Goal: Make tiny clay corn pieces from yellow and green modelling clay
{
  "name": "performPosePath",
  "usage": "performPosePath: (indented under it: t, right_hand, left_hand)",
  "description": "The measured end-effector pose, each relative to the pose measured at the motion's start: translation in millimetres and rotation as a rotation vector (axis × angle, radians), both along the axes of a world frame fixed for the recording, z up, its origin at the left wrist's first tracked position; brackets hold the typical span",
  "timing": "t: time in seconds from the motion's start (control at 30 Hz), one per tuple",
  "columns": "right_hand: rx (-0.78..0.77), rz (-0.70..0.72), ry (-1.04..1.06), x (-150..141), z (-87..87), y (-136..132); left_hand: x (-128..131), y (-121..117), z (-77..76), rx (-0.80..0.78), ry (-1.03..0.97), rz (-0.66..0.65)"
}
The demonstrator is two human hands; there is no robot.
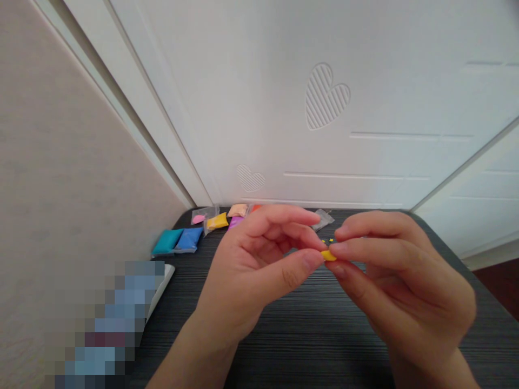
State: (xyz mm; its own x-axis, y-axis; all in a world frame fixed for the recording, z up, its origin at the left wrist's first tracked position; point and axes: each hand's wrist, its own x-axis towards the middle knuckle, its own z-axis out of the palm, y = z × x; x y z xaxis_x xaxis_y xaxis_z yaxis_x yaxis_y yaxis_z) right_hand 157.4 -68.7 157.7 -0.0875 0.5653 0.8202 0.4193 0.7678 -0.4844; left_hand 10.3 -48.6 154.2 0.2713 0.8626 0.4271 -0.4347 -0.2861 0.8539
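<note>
A small lump of yellow modelling clay (pixel 328 255) is pinched between both hands above the dark table. My left hand (pixel 263 265) grips its left side with thumb and forefinger. My right hand (pixel 389 270) holds its right side between thumb and fingertips. Just behind the fingertips, tiny yellow bits (pixel 331 240) lie on the table, partly hidden by the hands. Part of the clay is covered by the fingers, so its full shape does not show.
Dark ribbed table (pixel 300 335) stands against a white panel (pixel 275 108) with heart patterns. At the back left lie a teal packet (pixel 167 241), a blue packet (pixel 188 239), a yellow packet (pixel 218 221) and a peach packet (pixel 237 210). A clear plastic bag (pixel 323 219) lies behind my hands. A pixelated object (pixel 117 319) is at left.
</note>
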Motion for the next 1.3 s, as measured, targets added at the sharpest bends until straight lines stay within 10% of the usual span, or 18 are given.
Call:
performPosePath:
  t: [1.3]
  right_hand:
    - [0.025, -0.052, -0.095, 2.0, 0.2, 0.4]
  left_hand:
    - [-2.1, -2.6, 2.2, 0.014, 0.13, 0.127]
